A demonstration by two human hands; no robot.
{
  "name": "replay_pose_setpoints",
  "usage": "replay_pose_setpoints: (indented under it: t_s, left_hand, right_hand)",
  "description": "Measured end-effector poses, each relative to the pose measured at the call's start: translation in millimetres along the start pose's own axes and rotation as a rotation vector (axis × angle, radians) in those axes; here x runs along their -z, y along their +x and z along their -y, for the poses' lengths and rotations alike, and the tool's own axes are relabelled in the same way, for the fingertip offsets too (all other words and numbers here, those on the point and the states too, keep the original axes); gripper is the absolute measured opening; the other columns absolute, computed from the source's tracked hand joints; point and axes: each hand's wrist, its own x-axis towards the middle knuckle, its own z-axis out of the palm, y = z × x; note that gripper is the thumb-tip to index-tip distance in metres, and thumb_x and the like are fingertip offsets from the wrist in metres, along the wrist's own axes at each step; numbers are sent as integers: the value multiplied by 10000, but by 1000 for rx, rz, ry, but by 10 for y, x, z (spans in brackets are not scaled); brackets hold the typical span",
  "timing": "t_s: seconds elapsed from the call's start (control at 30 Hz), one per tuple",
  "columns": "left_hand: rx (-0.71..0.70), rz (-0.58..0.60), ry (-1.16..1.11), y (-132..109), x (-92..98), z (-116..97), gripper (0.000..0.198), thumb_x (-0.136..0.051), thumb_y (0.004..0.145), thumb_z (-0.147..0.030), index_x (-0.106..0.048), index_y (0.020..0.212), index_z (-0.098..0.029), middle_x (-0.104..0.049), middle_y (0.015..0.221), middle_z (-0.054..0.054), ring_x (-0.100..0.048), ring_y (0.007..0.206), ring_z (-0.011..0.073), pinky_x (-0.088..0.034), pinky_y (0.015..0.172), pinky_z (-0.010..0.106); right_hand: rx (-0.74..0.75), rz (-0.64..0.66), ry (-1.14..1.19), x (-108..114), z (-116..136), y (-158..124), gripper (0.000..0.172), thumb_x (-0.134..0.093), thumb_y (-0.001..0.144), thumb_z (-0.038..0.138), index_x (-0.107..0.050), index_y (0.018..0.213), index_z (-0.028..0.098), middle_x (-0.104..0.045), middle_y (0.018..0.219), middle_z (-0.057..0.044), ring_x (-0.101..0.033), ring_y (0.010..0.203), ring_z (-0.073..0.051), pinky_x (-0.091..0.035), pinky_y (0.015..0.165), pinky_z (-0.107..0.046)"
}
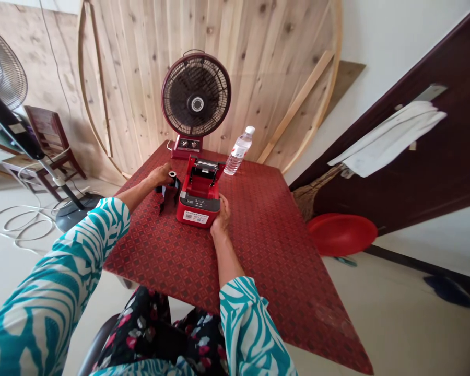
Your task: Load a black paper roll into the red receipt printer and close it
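Hands apart: my L hand on small black roll just left of open red thermal printer, R hand gripping its front-R corner; light stiff plastic, hold by body not lid, sits on red surface.

bright, even indoor light, faint soft shadows, sharp throughout, strong fisheye bending the edges.
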Motion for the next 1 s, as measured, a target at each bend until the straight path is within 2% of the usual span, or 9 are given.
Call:
replay_pose_setpoints:
  t_s: [0.1, 0.2, 0.3, 0.43, 0.6, 0.7, 0.83, 0.93, 1.0]
  left_hand:
    - [36, -40, -231, -91, 42, 141, 542, -769, 637, -328, -613, 1138, -190, -718, 939, 50, -681, 935, 245, -523, 847, 344]
    - [69, -199, -545, -289, 80, 363, 497, -644, 736, -366, -585, 1189, -171, -706, 1060, 75, -667, 983, 225, -526, 891, 366]
    - [81, -218, -716, -519, 41, 581, 515, -615, 679, -290, -569, 1178, -173, -692, 1134, 88, -657, 1050, 241, -523, 941, 395]
    - [45, -91, -747, -709, -113, 658, 598, -660, 592, -217, -550, 1179, -182, -700, 1132, 88, -658, 1075, 261, -517, 968, 433]
    - [48, -151, -609, -755, -174, 577, 408, -695, 653, -309, -603, 1029, -180, -712, 966, 60, -672, 996, 250, -526, 925, 412]
    - [56, -165, -698, -775, -85, 491, 428, -715, 678, -409, -608, 1026, -183, -699, 860, 35, -679, 857, 225, -557, 789, 366]
    - [-164, -108, -838, -773, 124, 134, 520, -761, 692, -458, -623, 1108, -177, -721, 968, 55, -677, 887, 199, -544, 828, 327]
    - [-328, 43, -726, -735, 223, -283, 507, -736, 741, -448, -651, 1164, -182, -729, 1019, 66, -678, 922, 211, -539, 854, 345]
    - [-418, 112, -512, -693, 217, -534, 426, -754, 724, -383, -700, 1107, -202, -732, 1036, 48, -674, 926, 205, -529, 869, 342]
  right_hand:
    - [20, 3, -4, 1, -3, -2, 398, -605, 732, 477, -670, 1016, 205, -713, 889, 11, -605, 768, -127, -469, 755, -269]
    - [7, 1, -1, 2, -8, -1, 418, -604, 735, 482, -671, 1039, 203, -711, 854, 15, -599, 735, -125, -468, 731, -270]
    - [-1, 4, -4, 5, -14, 12, 424, -603, 736, 488, -676, 1039, 201, -712, 840, 14, -598, 728, -125, -468, 714, -269]
    - [0, -25, -4, 6, -17, 29, 401, -612, 723, 471, -686, 1005, 196, -716, 836, 13, -601, 725, -122, -470, 702, -264]
    - [4, -16, -2, -1, -13, 13, 419, -612, 714, 483, -679, 1010, 194, -720, 856, 10, -608, 737, -125, -473, 715, -268]
    - [3, -17, -1, -10, -9, 2, 419, -610, 712, 481, -674, 1011, 194, -711, 824, 22, -594, 711, -119, -465, 713, -267]
    - [10, -5, -3, -26, 18, -10, 407, -608, 726, 476, -675, 1013, 194, -719, 840, 16, -604, 742, -129, -472, 732, -277]
    - [13, -1, 7, -36, 48, -24, 393, -606, 731, 474, -670, 1002, 196, -713, 840, 15, -593, 737, -130, -470, 719, -272]
    - [6, 6, 12, -41, 59, -30, 386, -600, 735, 470, -665, 1003, 200, -706, 849, 16, -585, 734, -127, -464, 708, -265]
